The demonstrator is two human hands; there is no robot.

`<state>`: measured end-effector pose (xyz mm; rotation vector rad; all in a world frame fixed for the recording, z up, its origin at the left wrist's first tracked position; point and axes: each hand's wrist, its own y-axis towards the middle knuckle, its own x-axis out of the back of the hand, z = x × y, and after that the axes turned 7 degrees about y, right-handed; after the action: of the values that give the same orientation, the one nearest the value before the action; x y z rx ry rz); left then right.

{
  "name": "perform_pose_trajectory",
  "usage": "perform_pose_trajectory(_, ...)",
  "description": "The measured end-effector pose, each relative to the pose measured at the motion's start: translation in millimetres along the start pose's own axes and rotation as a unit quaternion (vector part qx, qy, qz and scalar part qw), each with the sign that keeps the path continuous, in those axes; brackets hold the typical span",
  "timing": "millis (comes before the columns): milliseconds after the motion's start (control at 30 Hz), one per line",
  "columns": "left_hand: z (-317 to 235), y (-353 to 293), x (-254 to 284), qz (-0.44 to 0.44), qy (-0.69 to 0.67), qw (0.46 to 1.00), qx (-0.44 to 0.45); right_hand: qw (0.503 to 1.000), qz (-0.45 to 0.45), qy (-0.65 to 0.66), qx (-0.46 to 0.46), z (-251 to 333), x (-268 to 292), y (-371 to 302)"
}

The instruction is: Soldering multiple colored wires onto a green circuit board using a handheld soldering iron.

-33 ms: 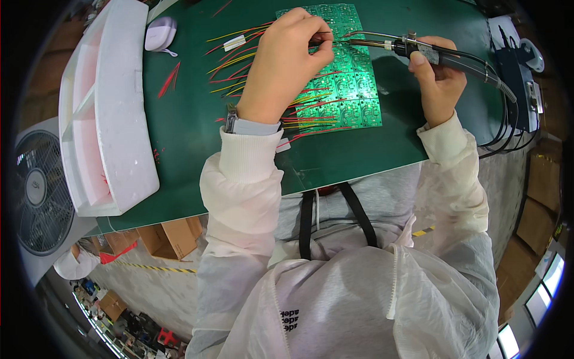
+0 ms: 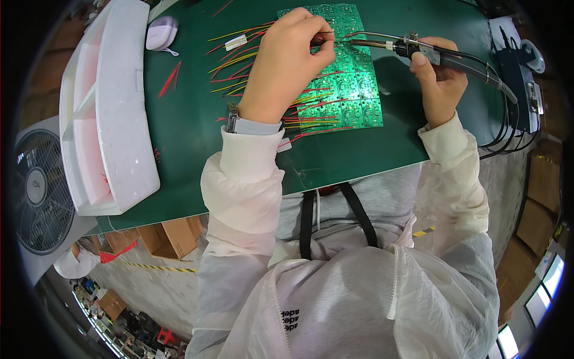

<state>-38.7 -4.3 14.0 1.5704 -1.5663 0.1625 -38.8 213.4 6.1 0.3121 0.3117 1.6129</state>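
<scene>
A panel of green circuit boards (image 2: pixel 362 87) lies on the green work mat. Red, yellow and black wires (image 2: pixel 242 57) fan out from its left side. Over the upper part of the panel, my left hand (image 2: pixel 293 54) is closed in a pinch on a thin dark wire (image 2: pixel 321 32), whose end reaches the board. My right hand (image 2: pixel 441 81) grips a soldering iron (image 2: pixel 421 49) with a thin metal feed tube running above its barrel. The iron's tip touches or hovers just over the board near my left fingertips; I cannot tell which.
On the left stands a white foam tray (image 2: pixel 122 125) with compartments. Near it lie a lilac case (image 2: pixel 161 33) and loose red wires (image 2: pixel 170 79). Cables run from the iron to a dark blue box (image 2: pixel 519 90) at the right. A fan (image 2: pixel 37 185) stands beyond the mat's left edge.
</scene>
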Motion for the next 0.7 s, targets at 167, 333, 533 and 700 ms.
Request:
perform_pose_trajectory(167, -26.9, 5.9, 17.2, 0.041, 0.001, 0.997, 0.063, 0.999, 0.003, -0.009, 0.032, -4.7, 1.0, 1.0)
perform_pose_trajectory(333, -27.5, 5.8, 18.7, 0.042, -0.001, 0.997, 0.067, 0.998, 0.003, -0.025, 0.063, -4.7, -2.0, 3.2)
perform_pose_trajectory(533, -24.4, 5.3, 16.1, 0.046, 0.005, 0.997, 0.069, 0.998, 0.009, -0.022, 0.061, -6.0, -0.2, 3.8)
perform_pose_trajectory(700, -25.0, 5.8, 18.1, 0.06, -0.019, 0.995, 0.081, 0.999, 0.01, -0.013, 0.035, -4.9, 0.7, 2.9)
